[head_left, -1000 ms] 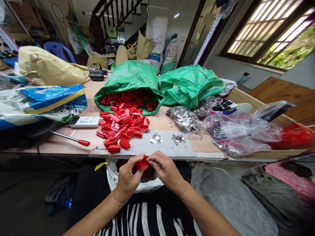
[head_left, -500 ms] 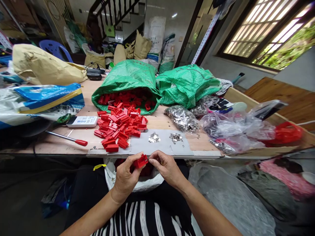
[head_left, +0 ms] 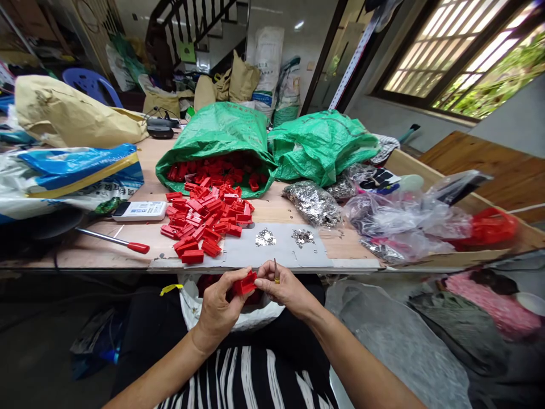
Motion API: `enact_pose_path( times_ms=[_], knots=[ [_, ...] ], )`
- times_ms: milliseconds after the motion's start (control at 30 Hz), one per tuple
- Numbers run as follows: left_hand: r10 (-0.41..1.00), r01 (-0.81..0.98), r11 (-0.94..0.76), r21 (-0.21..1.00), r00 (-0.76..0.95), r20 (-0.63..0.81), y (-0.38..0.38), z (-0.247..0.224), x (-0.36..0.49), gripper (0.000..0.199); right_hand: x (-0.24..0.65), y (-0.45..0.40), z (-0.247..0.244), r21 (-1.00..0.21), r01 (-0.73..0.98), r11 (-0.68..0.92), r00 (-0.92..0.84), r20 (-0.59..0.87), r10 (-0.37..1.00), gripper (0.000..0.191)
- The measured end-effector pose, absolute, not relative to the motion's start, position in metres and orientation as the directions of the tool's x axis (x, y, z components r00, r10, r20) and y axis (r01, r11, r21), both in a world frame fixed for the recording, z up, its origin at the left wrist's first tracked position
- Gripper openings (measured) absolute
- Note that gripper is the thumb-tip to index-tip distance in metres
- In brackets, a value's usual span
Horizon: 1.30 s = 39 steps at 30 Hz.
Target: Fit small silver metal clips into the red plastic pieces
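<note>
A pale wooden table (head_left: pixel 272 205) carries a heap of hollow red plastic pieces (head_left: pixel 204 216) near its front edge. Before that edge, the left hand (head_left: pixel 216 300) pinches one open-sided red plastic casing (head_left: pixel 244 283); the right hand (head_left: pixel 284 288), fingertips narrowed at the casing's right end, grips a slim pointed tool (head_left: pixel 276 272). A steady left pinch should keep the casing from twisting.

Plain bright red is shared by the small part (head_left: pixel 244 283) and the heaped parts (head_left: pixel 204 218). The slim tool (head_left: pixel 277 280) is marked with yellow. Both sacks (head_left: pixel 221 128) are coloured green, the sheet (head_left: pixel 283 257) pale grey, the metal pieces (head_left: pixel 265 237) silver. The black shirt (head_left: pixel 247 378) is patterned with uneven white stripes.
</note>
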<state>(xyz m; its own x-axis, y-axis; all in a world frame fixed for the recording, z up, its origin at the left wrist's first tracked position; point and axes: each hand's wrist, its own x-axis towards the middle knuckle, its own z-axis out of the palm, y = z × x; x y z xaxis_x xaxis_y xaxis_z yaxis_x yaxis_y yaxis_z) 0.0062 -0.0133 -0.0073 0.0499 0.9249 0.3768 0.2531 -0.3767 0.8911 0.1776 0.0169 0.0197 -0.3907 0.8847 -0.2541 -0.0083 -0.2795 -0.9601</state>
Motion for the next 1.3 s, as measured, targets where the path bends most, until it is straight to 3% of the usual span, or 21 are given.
enact_pose_path(
  times_ms=[267,433,533,600,667,767,1033,1300],
  knots=[
    [0.837,0.288,-0.548,0.786,0.179,0.518,-0.012,-0.015,0.007,0.035,0.178,0.017,0.014,-0.933,-0.03,-0.359,-0.464,-0.306,0.831,0.041],
    [0.943,0.19,-0.313,0.931,0.182,0.28,-0.008,-0.023,0.006,0.031,0.185,0.022,0.003,-0.94,0.096,-0.327,-0.464,-0.333,0.821,0.033],
    [0.986,-0.003,-0.074,0.997,0.148,0.074,-0.006,-0.02,0.006,0.028,0.197,0.038,0.004,-0.953,0.278,-0.121,-0.379,-0.224,0.898,0.021],
    [0.991,-0.172,0.059,0.983,0.127,-0.037,-0.004,-0.016,0.007,0.031,0.206,0.054,0.007,-0.878,0.476,0.054,-0.262,-0.082,0.962,0.012],
    [0.985,-0.325,0.159,0.932,0.114,-0.129,-0.003,-0.013,0.008,0.035,0.211,0.07,0.009,-0.727,0.67,0.152,-0.199,0.022,0.98,0.009],
    [0.971,-0.446,0.238,0.863,0.087,-0.223,-0.002,-0.013,0.01,0.042,0.209,0.088,0.008,-0.522,0.821,0.231,-0.233,0.063,0.97,0.012],
    [0.952,-0.515,0.268,0.814,0.014,-0.305,0.002,-0.018,0.004,0.05,0.19,0.111,0.001,-0.304,0.904,0.301,-0.318,-0.008,0.948,0.016],
    [0.944,-0.532,0.281,0.799,0.005,-0.329,0.006,-0.017,0.004,0.05,0.19,0.117,0.006,-0.283,0.909,0.305,-0.332,-0.054,0.942,0.01]
  ],
)
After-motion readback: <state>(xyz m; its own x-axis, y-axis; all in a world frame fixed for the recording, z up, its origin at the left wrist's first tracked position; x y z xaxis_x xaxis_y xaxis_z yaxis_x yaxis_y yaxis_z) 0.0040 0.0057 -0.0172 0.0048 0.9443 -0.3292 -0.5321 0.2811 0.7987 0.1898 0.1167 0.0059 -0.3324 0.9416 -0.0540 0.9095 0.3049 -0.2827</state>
